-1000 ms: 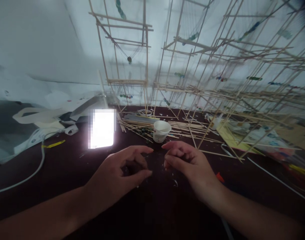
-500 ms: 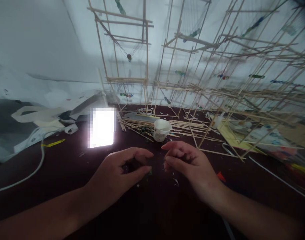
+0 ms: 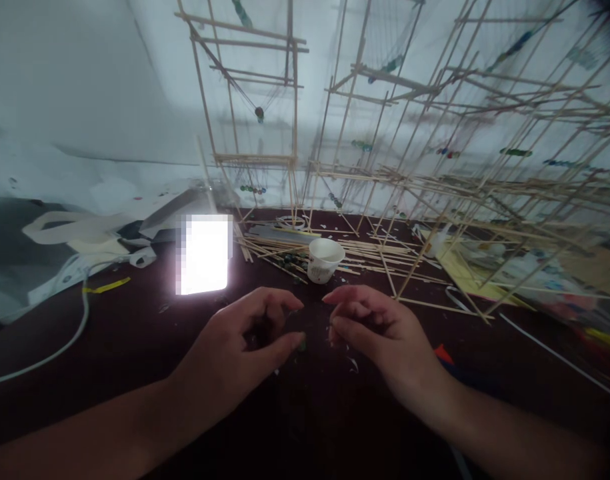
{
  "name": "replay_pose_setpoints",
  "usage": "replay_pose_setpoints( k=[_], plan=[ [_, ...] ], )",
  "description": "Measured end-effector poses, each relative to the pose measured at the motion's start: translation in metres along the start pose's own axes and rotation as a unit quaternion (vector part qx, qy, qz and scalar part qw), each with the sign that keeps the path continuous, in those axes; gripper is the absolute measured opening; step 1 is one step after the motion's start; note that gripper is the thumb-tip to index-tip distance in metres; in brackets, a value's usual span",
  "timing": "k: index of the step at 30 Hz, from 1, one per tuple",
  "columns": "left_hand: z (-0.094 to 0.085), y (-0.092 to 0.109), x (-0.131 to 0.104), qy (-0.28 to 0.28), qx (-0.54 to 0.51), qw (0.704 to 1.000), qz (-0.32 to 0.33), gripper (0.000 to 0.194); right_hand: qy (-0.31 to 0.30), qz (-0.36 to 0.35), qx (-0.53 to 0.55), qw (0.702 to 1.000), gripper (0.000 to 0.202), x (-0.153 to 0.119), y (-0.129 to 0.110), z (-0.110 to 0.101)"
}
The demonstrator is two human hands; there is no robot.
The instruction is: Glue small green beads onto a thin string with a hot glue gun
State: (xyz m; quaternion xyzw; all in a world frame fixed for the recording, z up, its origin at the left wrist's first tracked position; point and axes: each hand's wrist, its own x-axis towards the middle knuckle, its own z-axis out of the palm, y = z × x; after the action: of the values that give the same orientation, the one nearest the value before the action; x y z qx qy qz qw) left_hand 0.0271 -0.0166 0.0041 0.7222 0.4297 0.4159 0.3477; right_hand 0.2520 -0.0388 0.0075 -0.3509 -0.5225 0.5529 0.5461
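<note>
My left hand [image 3: 262, 333] hovers over the dark table with its thumb and index finger apart. Right by the tip of that thumb is a small green marble [image 3: 302, 344]; whether the thumb touches it I cannot tell. Facing it, my right hand [image 3: 372, 320] has its thumb laid against the curled fingers while the index finger reaches forward. Anything inside that pinch is hidden. Beyond both hands stands a white paper cup [image 3: 326, 263], upright, beside several dark green marbles [image 3: 292, 259].
Thin wooden sticks [image 3: 379, 257] lie behind the cup. Tall stick frames [image 3: 295, 100] with hanging marbles rise at the back and right. A bright screen [image 3: 205, 253] glows at left, near a white cable [image 3: 85, 313]. Yellow paper [image 3: 459, 267] lies at right.
The left fingers have shifted slightly back, opening a bit wider from the thumb. The green marble shows more clearly at the thumb tip. My right hand is nearly unchanged.
</note>
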Motion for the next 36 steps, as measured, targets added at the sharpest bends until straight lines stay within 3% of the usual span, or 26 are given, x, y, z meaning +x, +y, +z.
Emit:
replay_pose_setpoints(
  k=[4,16,32,36],
  plan=[
    [0.0014,0.0022,-0.0007,0.056,0.011,0.998,0.02,0.022,-0.004,-0.01,-0.006,1.0,0.025,0.0004,0.0007,-0.0004],
    [-0.0015,0.0007,-0.0007,0.009,0.027,0.999,0.025,0.01,-0.017,-0.015,-0.022,0.999,0.025,-0.0015,-0.0004,0.0003],
    [-0.005,0.0018,0.003,0.034,0.046,0.995,0.081,0.009,-0.016,-0.03,-0.045,0.998,0.022,-0.0046,-0.0021,-0.0017],
    [-0.005,-0.0005,0.0009,0.026,0.022,0.998,0.048,0.008,-0.011,-0.026,-0.031,0.999,0.018,-0.004,-0.0035,0.0002]
  ],
)
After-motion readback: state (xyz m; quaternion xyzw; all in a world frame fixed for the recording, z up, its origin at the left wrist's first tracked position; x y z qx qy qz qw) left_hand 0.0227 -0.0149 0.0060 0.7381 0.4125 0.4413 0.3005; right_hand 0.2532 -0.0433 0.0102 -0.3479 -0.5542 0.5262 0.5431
